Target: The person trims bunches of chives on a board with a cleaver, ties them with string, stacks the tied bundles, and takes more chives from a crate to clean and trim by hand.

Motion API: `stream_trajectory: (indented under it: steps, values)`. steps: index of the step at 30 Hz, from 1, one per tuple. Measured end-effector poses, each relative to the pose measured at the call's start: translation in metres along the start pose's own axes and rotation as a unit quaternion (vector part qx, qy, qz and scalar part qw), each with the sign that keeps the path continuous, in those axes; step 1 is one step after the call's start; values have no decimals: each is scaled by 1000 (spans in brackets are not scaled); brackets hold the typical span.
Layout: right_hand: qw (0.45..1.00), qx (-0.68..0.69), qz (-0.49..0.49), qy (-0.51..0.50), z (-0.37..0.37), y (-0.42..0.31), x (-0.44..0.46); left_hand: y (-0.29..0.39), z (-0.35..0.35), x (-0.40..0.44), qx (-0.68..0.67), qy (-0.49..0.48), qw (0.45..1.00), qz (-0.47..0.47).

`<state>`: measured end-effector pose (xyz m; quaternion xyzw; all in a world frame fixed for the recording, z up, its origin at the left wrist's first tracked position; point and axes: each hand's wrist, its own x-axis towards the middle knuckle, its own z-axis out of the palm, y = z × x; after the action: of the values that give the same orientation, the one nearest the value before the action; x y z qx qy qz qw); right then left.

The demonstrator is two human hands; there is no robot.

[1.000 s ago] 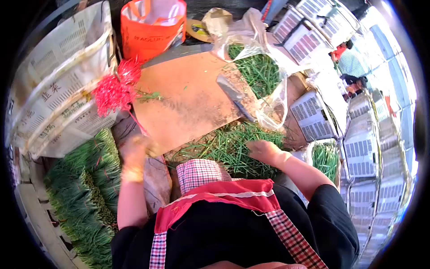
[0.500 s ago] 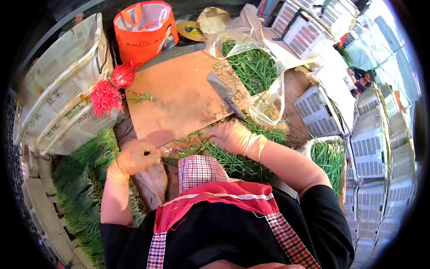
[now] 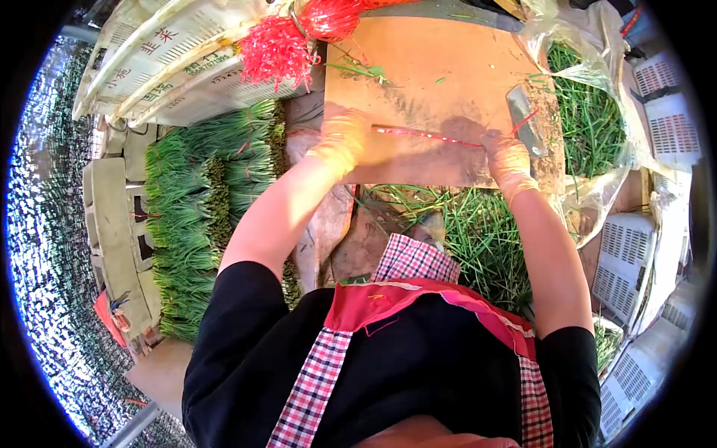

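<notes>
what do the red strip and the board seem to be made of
Red strip: probably thin plastic, glossy, judging by the glints along it. Board: perhaps wood or sheet plastic; its tan face looks matte and dirt-stained, with no clear grain to settle it.

We are looking at a produce-handling workplace: bundled greens [image 3: 190, 216] are lying at nine o'clock, while slatted crates [image 3: 624, 257] are showing around ten and three.
</notes>
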<state>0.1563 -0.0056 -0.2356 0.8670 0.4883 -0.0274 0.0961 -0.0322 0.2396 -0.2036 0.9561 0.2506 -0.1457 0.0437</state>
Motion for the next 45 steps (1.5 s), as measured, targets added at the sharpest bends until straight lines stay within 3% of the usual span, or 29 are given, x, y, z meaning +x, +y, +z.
stream_trajectory:
  steps: [1, 2, 4, 5, 6, 9, 14, 16, 18, 21, 23, 24, 25, 26, 28, 29, 30, 31, 32, 34, 35, 37, 39, 41, 45]
  values:
    - [1000, 3, -2, -1, 6, -1, 1, 9, -1, 5, 8, -40, 999, -24]
    - [1000, -7, 7, 4, 13, -1, 3, 22, 6, 3, -6, 57, 998, -14]
    - [999, -22, 34, -8, 5, -8, 1, 53, 12, -12, -42, 124, 991, 41]
    - [999, -21, 33, -7, 11, -7, 3, 66, 11, -12, -64, 98, 989, 87]
    - [999, -30, 31, 13, 10, -7, 2, 75, 35, -9, -63, 209, 966, 135]
    - [998, -50, 39, -7, 7, -12, -1, 84, 56, 2, -107, 176, 970, 129]
    - [991, -97, 72, -57, -16, -15, -12, 79, 65, 1, -58, 253, 959, 113]
    - [995, 41, 52, 78, -10, -5, -21, 74, 63, 3, -60, 240, 963, 107]
    - [986, 115, 83, 91, -26, 0, -47, 68, 56, -1, -33, 217, 971, 98]
    - [952, 229, 110, 170, -26, 9, -116, 59, 71, 4, -4, 247, 962, 117]
    - [926, 301, 180, 136, -33, 9, -179, 48, 102, 22, 93, 307, 942, 97]
    - [916, 305, 213, 149, -41, 1, -217, 86, 19, -14, 39, 174, 981, 70]
    - [904, 308, 251, 160, -47, -14, -251, 71, 50, -4, 70, 200, 969, 126]
    - [891, 318, 274, 173, -51, -23, -283, 68, 43, -6, 12, 188, 961, 205]
    - [844, 373, 347, 169, -59, -33, -341, 58, 44, -8, -38, 312, 924, 220]
    - [802, 421, 394, 156, -62, -40, -369, 64, 34, -12, 11, 296, 933, 206]
    - [790, 416, 399, 209, -59, -41, -395, 68, 23, -17, 61, 280, 938, 193]
    - [790, 381, 413, 247, -51, -43, -422, 63, 29, -10, 148, 351, 897, 226]
    - [764, 381, 442, 276, -47, -43, -451, 84, 15, -17, 150, 358, 887, 250]
    - [705, 377, 487, 352, -48, -63, -486, 103, -16, -23, 62, 342, 923, 167]
    - [752, 253, 513, 327, -51, -67, -517, 114, -17, -24, 60, 343, 917, 194]
    - [729, 193, 579, 311, -39, -83, -567, 121, -22, -6, 34, 335, 909, 246]
    - [714, 142, 605, 322, -19, -103, -619, 146, -29, 1, 98, 367, 862, 335]
    - [705, 111, 642, 279, -12, -124, -663, 188, -48, -19, -62, 376, 848, 368]
    - [684, 73, 691, 221, -12, -139, -744, 241, -57, -40, -85, 354, 820, 442]
